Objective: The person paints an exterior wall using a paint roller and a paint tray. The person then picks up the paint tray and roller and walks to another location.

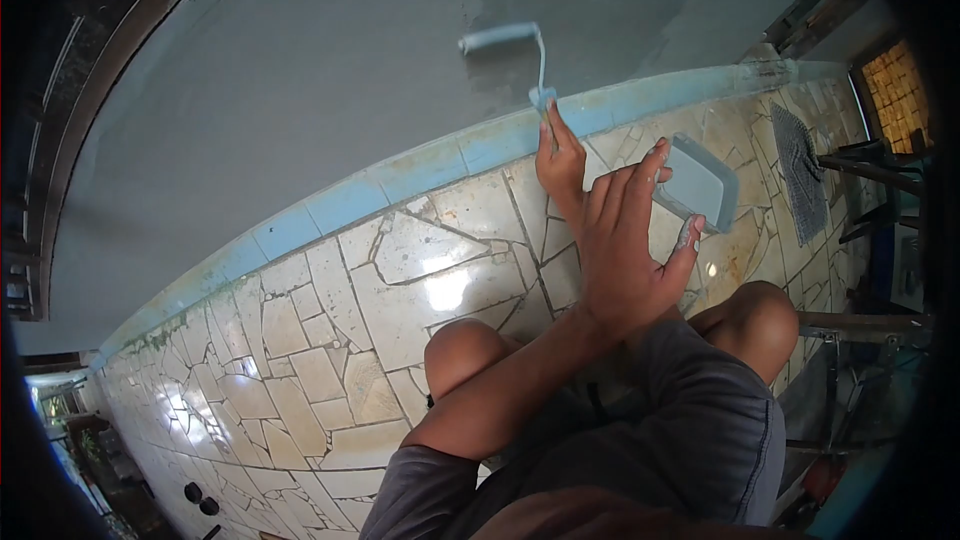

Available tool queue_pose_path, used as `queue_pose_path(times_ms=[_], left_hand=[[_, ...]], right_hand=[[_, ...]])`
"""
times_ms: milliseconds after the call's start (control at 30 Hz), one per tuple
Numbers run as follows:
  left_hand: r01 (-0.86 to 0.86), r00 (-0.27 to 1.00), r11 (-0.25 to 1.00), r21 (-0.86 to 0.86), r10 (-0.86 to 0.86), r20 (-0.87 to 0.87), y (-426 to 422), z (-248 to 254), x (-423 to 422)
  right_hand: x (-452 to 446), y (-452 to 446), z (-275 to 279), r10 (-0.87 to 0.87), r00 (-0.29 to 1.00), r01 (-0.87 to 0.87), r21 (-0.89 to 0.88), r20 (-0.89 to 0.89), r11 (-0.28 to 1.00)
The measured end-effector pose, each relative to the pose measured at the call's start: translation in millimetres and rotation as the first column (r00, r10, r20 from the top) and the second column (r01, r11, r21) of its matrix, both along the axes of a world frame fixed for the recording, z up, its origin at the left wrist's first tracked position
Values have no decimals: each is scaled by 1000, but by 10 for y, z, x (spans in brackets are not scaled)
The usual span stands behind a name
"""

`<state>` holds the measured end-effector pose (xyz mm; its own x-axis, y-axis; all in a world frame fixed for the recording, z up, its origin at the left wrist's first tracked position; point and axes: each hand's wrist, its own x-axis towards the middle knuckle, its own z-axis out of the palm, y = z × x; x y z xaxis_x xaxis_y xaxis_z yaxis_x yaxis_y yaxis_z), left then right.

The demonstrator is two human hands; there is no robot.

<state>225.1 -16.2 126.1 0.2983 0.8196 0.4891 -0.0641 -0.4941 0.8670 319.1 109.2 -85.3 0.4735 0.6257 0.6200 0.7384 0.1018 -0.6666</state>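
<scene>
A paint roller (pixel 500 37) with a pale blue sleeve is up against the grey wall (pixel 300 90), on a bent wire frame. My right hand (pixel 562 160) is closed round its light blue handle, beyond my left forearm. My left hand (pixel 632 240) reaches across in front, its fingers and thumb at the near left edge of a grey-blue tray (pixel 708 180) and gripping it. Grey paint marks the fingertips. Darker grey, wet-looking paint covers the wall behind the roller.
A light blue baseboard (pixel 370 195) runs along the wall's foot above irregular stone tiles (pixel 400 285). A grey textured mat (pixel 800 175) lies at the right, near dark wooden furniture (pixel 880 175). My bent knees are below my hands. A dark-framed opening (pixel 75 90) is at the left.
</scene>
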Motion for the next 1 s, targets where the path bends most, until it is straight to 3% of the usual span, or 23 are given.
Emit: queue_pose_path(times_ms=[233,300,500,733,867,1000], left_hand=[[-11,1000,999,40,11,-2,18,-18,26],[-19,1000,999,37,19,-1,47,-24,12],[-112,990,984,141,122,-64,101,39,-49],[-43,999,998,43,44,-9,85,-19,-48],[-38,999,997,72,38,3,80,-27,-28],[-32,999,997,77,31,6,74,-15,-8]], right_hand=[[47,224,505,29,999,-32,191,19,981],[-47,86,389,56,996,-49,109,-66,993],[-179,66,163,73,996,-68,92,-49,993],[-279,181,116,64,997,-60,70,-50,996],[-139,446,811,78,997,-75,222,-4,972],[-89,525,1013,79,997,-79,275,12,958]])
